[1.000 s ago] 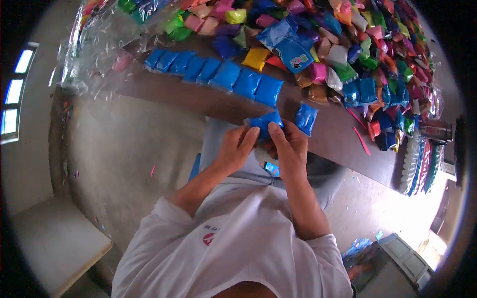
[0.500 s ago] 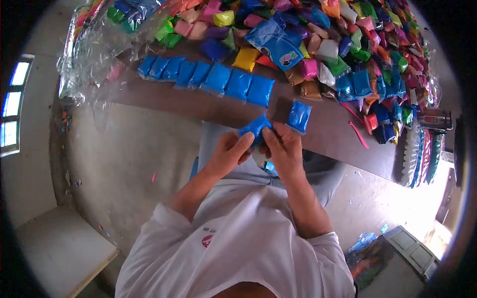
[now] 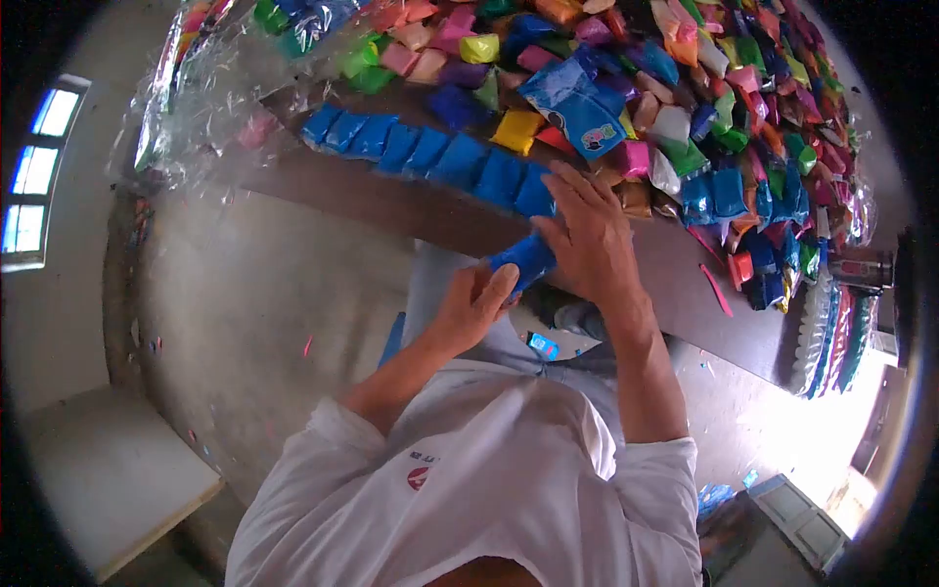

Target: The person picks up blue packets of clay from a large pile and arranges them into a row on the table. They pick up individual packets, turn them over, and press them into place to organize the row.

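My left hand [image 3: 476,308] grips a blue packet [image 3: 525,258], thumb on top, just past the table's near edge. The packet is soft and wrapped in clear film. My right hand [image 3: 595,235] is stretched over the table, palm down with fingers extended and thumb apart, beside the held packet. Its fingertips reach the right end of a row of blue packets [image 3: 427,152] laid side by side. What lies under the right palm is hidden.
A large heap of coloured packets [image 3: 670,127] covers the table's far side. Crumpled clear plastic [image 3: 220,127] lies at the left. On the right are a pink strip [image 3: 716,291], a red cap-like piece [image 3: 740,266] and a dark jar [image 3: 861,269].
My right hand has let go of the held packet and moved forward and right over the table. The single blue packet that lay there is now out of sight. The view has shifted slightly.
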Demonstrator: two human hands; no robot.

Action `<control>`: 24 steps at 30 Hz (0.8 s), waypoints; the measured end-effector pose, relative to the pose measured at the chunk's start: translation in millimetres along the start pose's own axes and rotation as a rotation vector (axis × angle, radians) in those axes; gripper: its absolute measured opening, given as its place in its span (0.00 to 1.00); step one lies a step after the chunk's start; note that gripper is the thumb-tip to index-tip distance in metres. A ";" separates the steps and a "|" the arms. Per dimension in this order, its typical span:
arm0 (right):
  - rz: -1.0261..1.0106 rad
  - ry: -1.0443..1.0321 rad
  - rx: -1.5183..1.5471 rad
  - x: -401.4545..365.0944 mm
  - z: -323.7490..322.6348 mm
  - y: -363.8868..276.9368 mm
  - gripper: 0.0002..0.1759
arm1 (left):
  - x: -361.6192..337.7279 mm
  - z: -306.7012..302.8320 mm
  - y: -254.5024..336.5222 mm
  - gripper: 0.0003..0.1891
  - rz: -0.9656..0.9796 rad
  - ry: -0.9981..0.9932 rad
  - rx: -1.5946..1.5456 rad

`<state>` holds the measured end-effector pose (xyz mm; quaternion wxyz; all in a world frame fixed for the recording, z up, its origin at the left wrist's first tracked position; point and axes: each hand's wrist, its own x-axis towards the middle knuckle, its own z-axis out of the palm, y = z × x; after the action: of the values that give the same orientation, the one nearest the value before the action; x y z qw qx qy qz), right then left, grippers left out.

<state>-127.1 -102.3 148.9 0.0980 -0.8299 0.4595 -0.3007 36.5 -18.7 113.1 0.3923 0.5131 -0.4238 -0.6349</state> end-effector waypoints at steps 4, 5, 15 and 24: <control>-0.061 -0.094 -0.088 4.1 4.4 2.3 0.26 | -4.9 -12.5 -4.9 0.29 -0.085 0.035 -0.004; -0.052 -0.091 -0.084 4.1 5.3 2.1 0.26 | -5.9 -15.1 -7.3 0.30 -0.080 0.055 0.016; -0.080 -0.014 -0.104 -20.4 10.8 -8.6 0.16 | -9.3 -14.4 -8.1 0.30 -0.094 0.137 0.019; 0.483 0.114 0.371 -56.6 10.2 -40.4 0.14 | -10.1 -15.0 -17.5 0.26 0.000 0.238 -0.024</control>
<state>-115.2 -34.4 135.3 0.2905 -0.6464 0.5857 -0.3934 51.9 -5.5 98.1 0.4460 0.5801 -0.3666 -0.5746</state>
